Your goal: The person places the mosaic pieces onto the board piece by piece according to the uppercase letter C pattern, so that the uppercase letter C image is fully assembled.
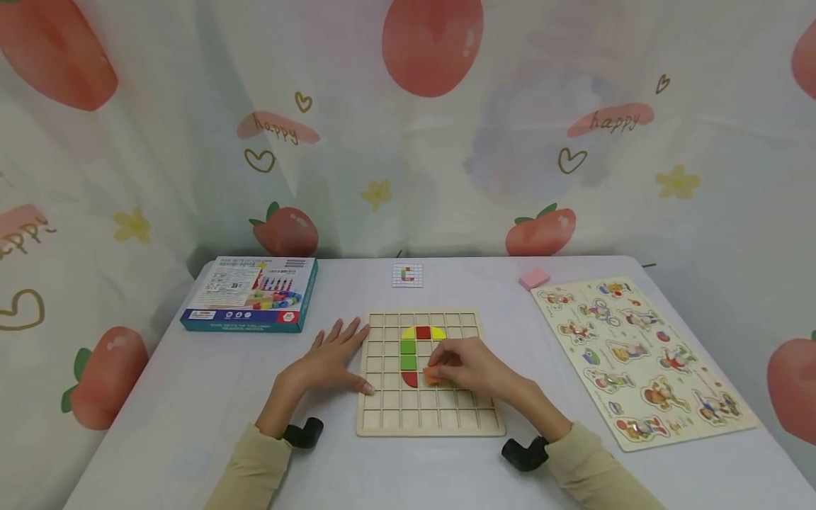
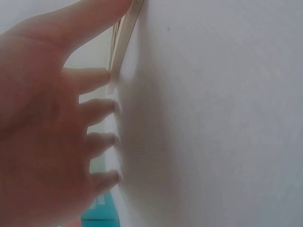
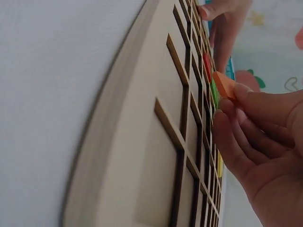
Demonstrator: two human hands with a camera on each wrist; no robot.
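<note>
The right hand (image 1: 472,368) pinches an orange piece (image 1: 433,376) between its fingertips, holding it over the wooden grid board (image 1: 426,414), just right of the red piece (image 1: 410,379) at the foot of the coloured column. The left hand (image 1: 331,358) lies flat with fingers spread, its thumb against the board's left edge. A blue box (image 1: 250,295) sits far left, and a picture puzzle (image 1: 644,358) lies to the right.

The right hand (image 1: 468,368) is covering most of the orange piece (image 1: 432,377), and the print on the small pattern card (image 1: 407,275) is reading too small to make out.
</note>
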